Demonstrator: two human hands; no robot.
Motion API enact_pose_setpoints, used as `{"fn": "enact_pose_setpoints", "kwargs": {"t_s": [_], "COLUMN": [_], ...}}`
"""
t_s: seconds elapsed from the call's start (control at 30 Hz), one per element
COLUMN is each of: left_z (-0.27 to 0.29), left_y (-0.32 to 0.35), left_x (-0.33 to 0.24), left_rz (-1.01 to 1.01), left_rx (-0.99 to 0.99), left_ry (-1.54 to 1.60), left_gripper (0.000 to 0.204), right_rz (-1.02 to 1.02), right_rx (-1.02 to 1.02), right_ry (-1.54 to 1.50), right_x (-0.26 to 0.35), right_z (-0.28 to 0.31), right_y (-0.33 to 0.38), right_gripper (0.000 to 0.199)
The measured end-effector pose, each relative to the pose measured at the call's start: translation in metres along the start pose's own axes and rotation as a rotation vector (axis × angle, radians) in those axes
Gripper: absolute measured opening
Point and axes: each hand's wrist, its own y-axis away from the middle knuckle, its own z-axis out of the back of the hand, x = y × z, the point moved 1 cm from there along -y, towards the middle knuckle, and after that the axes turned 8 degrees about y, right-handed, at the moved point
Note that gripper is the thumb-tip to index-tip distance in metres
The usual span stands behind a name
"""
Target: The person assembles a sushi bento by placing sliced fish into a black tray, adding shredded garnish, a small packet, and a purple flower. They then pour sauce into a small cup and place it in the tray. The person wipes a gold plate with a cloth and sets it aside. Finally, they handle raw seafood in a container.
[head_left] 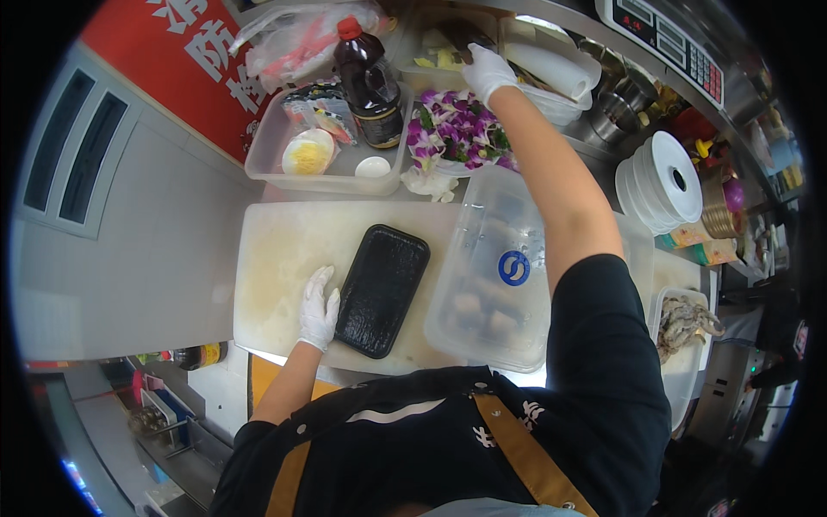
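My left hand [319, 308], in a thin white glove, lies with fingers stretched beside a shallow black plastic tray [382, 291]. The hand is open, its fingertips near the tray's left edge. The tray rests tilted on a white cutting board [277, 274]. My right hand [488, 72], gloved too, reaches far over to a clear container [419, 79] at the back. Its fingers are bent and closed by a dark brown, long thing [466, 34]; what they grip is hidden. Pale yellow pieces [448, 59] lie in that container.
A lidded clear box [488, 293] stands right of the tray. Behind are purple flowers [455, 129], a dark bottle with red cap [369, 86] in a plastic bin [336, 184], and a white roll [551, 71]. Rightward: stacked white reels [662, 183], a shrimp tray [682, 388], a scale [668, 39].
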Motion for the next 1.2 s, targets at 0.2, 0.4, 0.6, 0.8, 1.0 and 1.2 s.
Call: {"fn": "enact_pose_setpoints", "kwargs": {"t_s": [0.2, 0.4, 0.6, 0.8, 1.0, 1.2], "left_z": [-0.001, 0.002, 0.003, 0.003, 0.004, 0.004], "left_y": [-0.003, -0.007, -0.008, -0.009, -0.012, -0.004], "left_x": [-0.006, -0.011, -0.010, -0.012, -0.013, 0.002], "left_rz": [0.008, 0.024, 0.039, 0.050, 0.033, 0.070], "left_rx": [0.022, 0.057, 0.058, 0.055, 0.069, 0.042], "left_ry": [-0.003, -0.038, -0.059, -0.083, -0.100, -0.039], "left_gripper": [0.042, 0.043, 0.043, 0.042, 0.041, 0.036], "right_rz": [0.192, -0.138, -0.357, -0.078, 0.089, 0.324], "right_rx": [-0.147, -0.334, 0.115, -0.087, -0.444, -0.287], "right_ry": [-0.089, 0.557, -0.026, 0.332, 0.306, -0.335], "right_x": [-0.005, -0.124, -0.232, -0.199, -0.100, -0.029], "right_z": [-0.003, 0.070, 0.059, 0.048, 0.071, 0.031], "right_y": [0.007, -0.014, -0.062, -0.056, -0.042, -0.027], "right_gripper": [0.048, 0.082, 0.105, 0.081, 0.060, 0.054]}}
